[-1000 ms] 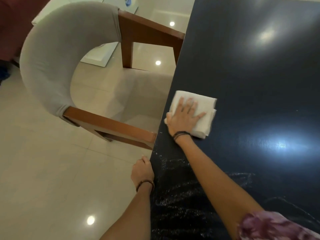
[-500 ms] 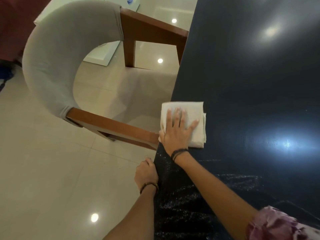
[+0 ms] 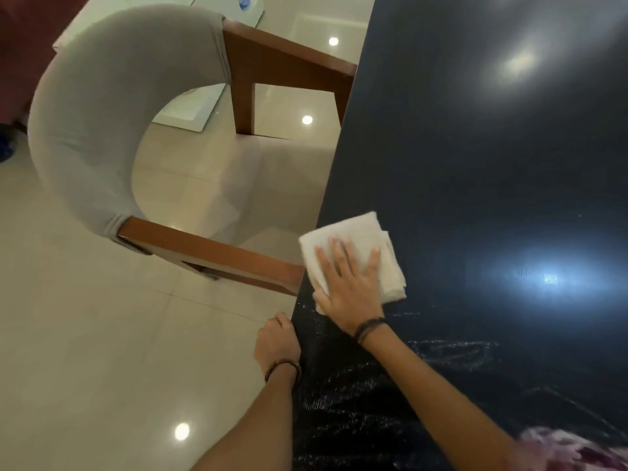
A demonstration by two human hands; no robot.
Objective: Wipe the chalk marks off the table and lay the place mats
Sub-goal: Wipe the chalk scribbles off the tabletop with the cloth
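A dark blue table (image 3: 475,164) fills the right side of the head view. White chalk marks (image 3: 452,351) streak its near part. A folded white cloth (image 3: 360,232) lies at the table's left edge, partly overhanging it. My right hand (image 3: 350,287) presses flat on the cloth with fingers spread. My left hand (image 3: 277,345) is curled against the table's left edge, just below the cloth. No place mats are in view.
A chair with a grey curved back (image 3: 102,113) and wooden arms (image 3: 210,249) stands close to the table's left edge. A glossy tiled floor (image 3: 85,368) lies to the left. A white low object (image 3: 190,110) sits behind the chair.
My right hand has drawn the cloth along the left edge toward me, down to the upper chalk marks. My left hand has stayed on the edge.
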